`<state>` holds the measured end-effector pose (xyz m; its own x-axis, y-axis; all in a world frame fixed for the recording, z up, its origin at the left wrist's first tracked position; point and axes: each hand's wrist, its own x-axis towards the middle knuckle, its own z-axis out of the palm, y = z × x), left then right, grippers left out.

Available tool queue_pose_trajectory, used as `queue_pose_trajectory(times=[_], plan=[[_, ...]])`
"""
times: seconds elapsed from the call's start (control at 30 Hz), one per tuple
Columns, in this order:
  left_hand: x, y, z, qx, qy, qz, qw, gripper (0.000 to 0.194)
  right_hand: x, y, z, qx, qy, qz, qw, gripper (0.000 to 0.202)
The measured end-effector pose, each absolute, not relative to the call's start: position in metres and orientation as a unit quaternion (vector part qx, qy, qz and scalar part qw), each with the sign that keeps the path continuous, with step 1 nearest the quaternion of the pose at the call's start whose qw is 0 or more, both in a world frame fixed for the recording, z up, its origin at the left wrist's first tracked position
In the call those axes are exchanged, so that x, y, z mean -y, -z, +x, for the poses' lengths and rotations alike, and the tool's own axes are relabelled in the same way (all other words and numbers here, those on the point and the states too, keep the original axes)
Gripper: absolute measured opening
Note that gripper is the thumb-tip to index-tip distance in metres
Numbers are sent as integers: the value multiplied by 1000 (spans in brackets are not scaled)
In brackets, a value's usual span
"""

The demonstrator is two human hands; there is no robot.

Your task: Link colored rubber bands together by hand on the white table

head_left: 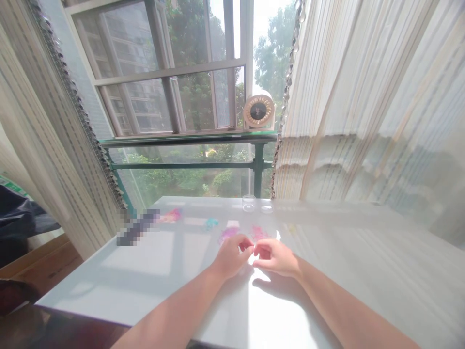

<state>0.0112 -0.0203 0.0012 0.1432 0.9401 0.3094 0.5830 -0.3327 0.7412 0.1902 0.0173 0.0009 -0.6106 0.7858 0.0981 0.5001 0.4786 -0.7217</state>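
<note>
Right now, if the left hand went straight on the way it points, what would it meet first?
Probably the right hand, whose fingers sit right by those of the left hand; whether they already touch is unclear.

Purple bundle (228,234), pink bundle (259,233) block front; tabletop (138,271) passable leftward.

Two hands (232,257), two clear containers (249,207), perhaps five clumps (259,233).

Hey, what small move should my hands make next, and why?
Perhaps part your left hand and right hand slightly: their fingertips come close together over the table, so anything small between them can't be made out.
</note>
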Motion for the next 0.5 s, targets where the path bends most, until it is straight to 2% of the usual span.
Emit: queue_pose_trajectory(times=[0.2,0.37,0.5], plan=[[20,0,15,-511,-386,721,263,10,-15,-1,188,842,-338,-357,222,18],[20,0,10,-517,-390,715,265,10,-12,-1,188,840,-329,-363,233,28],[19,-2,7,-520,-386,716,262,11,-12,-2,188,836,-342,-357,239,23]])
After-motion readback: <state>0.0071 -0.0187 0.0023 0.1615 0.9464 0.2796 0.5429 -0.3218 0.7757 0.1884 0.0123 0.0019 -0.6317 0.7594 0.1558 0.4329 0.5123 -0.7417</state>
